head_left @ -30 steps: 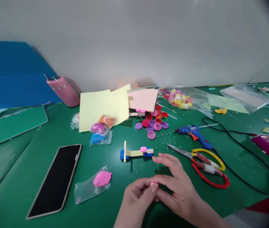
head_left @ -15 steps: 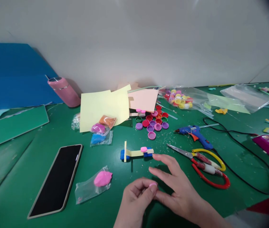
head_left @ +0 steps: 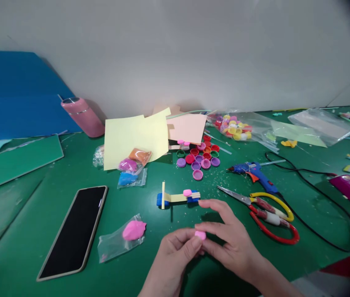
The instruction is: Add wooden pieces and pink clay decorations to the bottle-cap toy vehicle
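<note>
Pinching a small lump of pink modelling clay (head_left: 200,235) between thumb and forefinger, the left hand (head_left: 175,251) is nearly closed, its remaining fingers curled beneath. The right hand (head_left: 233,243) is half curled, thumb and one fingertip lightly closed about the lump's right side; how firmly they press cannot be told. Another right finger is stretched out, its tip just beside the small model (head_left: 177,198).

Take the lump as the dial's centre, held above the green tabletop (head_left: 116,282) with twelve towards the wall. At eleven lies the model, a pale yellow strip joining two blue ends, a pale stick across the left one and a pink blob at the right. At nine, a clear plastic pouch (head_left: 113,246) lies with a larger piece of pink clay (head_left: 134,230) at its mouth; farther out on that line is a smartphone (head_left: 73,233), its screen dark. Twelve has a cluster of plastic bottle caps (head_left: 198,159), red, purple, pink and green. A blue hot-glue gun (head_left: 250,169) lies at one, while scissors (head_left: 269,217) with red and yellow handles lie between two and three, blades apart.
</note>
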The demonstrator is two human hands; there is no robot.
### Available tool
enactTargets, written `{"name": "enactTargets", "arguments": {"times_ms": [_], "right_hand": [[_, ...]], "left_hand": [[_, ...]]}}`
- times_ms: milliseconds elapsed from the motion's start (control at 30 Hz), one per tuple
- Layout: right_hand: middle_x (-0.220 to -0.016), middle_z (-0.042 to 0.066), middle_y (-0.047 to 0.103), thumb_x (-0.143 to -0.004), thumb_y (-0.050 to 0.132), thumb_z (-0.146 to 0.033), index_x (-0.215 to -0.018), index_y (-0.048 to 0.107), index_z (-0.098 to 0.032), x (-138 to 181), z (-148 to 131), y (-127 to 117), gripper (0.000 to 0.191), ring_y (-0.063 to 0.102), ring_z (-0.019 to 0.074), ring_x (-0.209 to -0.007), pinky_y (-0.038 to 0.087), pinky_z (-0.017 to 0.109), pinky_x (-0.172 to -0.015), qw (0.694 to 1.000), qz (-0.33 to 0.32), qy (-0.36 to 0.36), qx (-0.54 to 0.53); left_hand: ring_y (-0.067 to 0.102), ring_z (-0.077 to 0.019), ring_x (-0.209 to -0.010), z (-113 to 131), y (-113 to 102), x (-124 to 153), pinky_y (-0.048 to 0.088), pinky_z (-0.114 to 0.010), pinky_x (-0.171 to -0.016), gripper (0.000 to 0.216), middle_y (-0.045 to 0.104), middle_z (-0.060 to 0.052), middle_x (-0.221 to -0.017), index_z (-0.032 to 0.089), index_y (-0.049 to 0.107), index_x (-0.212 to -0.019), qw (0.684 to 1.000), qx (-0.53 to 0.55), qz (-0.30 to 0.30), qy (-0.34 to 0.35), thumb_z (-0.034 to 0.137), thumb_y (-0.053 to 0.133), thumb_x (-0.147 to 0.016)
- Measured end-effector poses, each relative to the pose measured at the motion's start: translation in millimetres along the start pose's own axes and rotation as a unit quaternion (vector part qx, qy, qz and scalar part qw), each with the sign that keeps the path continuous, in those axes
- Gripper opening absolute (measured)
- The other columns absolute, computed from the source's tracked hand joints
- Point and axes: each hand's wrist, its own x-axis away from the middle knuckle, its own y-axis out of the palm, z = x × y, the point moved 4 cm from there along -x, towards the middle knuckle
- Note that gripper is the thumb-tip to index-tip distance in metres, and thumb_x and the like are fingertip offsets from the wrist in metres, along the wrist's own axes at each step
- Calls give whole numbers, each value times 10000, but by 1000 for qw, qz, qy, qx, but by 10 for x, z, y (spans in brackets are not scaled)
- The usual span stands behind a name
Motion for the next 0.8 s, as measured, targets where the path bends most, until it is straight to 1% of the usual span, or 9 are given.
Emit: {"name": "enactTargets", "arguments": {"times_ms": [67, 133, 300, 367, 433, 533, 633, 733, 800], "right_hand": [[-1215, 69, 454, -796, 558, -287, -922, 652, -236, 4, 15, -7, 165, 430, 244, -1109, 430, 392, -882, 1000, -3, 16, -16], [-1207, 60, 460, -783, 574, -299, -906, 659, -252, 6, 17, -9, 157, 438, 238, -1105, 434, 374, -879, 999, -11, 31, -23], [-1166, 61, 494, -770, 579, -283, -783, 659, -227, -2, -2, -18, 98, 453, 231, -1088, 435, 350, -870, 999, 2, 33, -22], [-1176, 60, 492, -775, 570, -286, -808, 660, -232, -4, 4, -5, 110, 451, 235, -1093, 435, 354, -868, 1000, -1, 25, -17], [-1201, 63, 479, -785, 559, -297, -869, 658, -237, -1, 17, 7, 143, 445, 240, -1105, 429, 369, -878, 1000, -3, 16, -11], [-1230, 86, 461, -788, 561, -324, -990, 623, -218, 8, 31, 6, 237, 438, 248, -1118, 420, 393, -892, 1000, -1, -3, -10], [-1237, 101, 453, -756, 603, -348, -1047, 596, -203, 16, 39, -8, 325, 438, 254, -1123, 423, 394, -893, 1000, -9, -7, -15], [-1232, 89, 457, -771, 587, -326, -1006, 621, -216, 16, 36, -20, 262, 441, 250, -1123, 424, 387, -891, 1000, -14, -9, -12], [-1218, 73, 470, -799, 547, -296, -961, 646, -236, 12, 32, -22, 199, 449, 240, -1115, 432, 378, -880, 1000, -11, -13, -6]], "left_hand": [[494, -144, -614, -12, -11, -16, 387, -273, -633, 294, 605, -40, -634, 130, 708, -763, 999, 31, -13, -12, 395, 688, -636], [493, -144, -609, -21, -27, -26, 385, -270, -617, 311, 607, -47, -649, 134, 706, -803, 999, 49, -3, -17, 409, 655, -667], [465, -119, -570, -38, 0, -48, 365, -242, -575, 210, 564, -16, -579, 129, 669, -653, 998, 56, -9, 3, 338, 664, -677], [453, -110, -556, -55, 8, -63, 357, -236, -569, 198, 545, -1, -550, 134, 638, -598, 999, 47, -8, 4, 316, 679, -663], [451, -107, -552, -68, 8, -74, 355, -236, -576, 195, 541, 8, -537, 139, 614, -574, 1000, 30, 8, -3, 303, 698, -639], [435, -99, -530, -47, 27, -68, 346, -232, -568, 207, 525, 23, -504, 141, 583, -539, 999, 13, 33, -13, 283, 720, -601], [411, -87, -514, 14, 56, -38, 329, -220, -550, 203, 507, 35, -489, 140, 566, -518, 999, 5, 50, -7, 250, 715, -603], [420, -89, -530, 47, 46, -19, 332, -219, -561, 181, 521, 31, -509, 139, 577, -534, 998, -7, 62, 7, 232, 698, -630], [437, -99, -549, 33, 27, -24, 346, -228, -581, 167, 541, 18, -523, 133, 598, -553, 998, -21, 53, 14, 240, 693, -640]]}}
